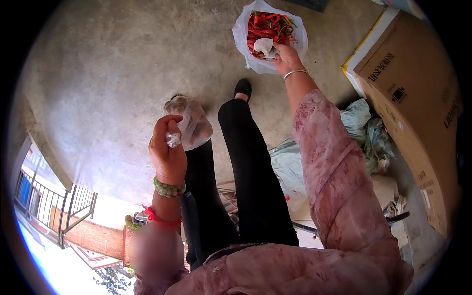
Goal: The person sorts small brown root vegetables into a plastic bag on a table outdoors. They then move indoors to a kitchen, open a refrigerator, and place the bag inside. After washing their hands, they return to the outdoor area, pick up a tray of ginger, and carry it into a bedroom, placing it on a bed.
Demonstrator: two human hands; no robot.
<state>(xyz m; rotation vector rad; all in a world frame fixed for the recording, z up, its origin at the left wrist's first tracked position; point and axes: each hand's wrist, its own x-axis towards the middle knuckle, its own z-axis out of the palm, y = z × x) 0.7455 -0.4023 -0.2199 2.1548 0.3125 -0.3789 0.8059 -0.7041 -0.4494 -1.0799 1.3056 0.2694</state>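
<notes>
Chillies (268, 27) — red, heaped in a white bag (244, 44) on the concrete floor (108, 73) — lie under the right hand (285, 58), which pinches the bag's rim. Left hand (168, 150) is closed on the neck of a clear bag (194, 125) hanging above the floor. Open floor lies left; a brown carton (418, 108) with dark print stands at the right edge.
</notes>
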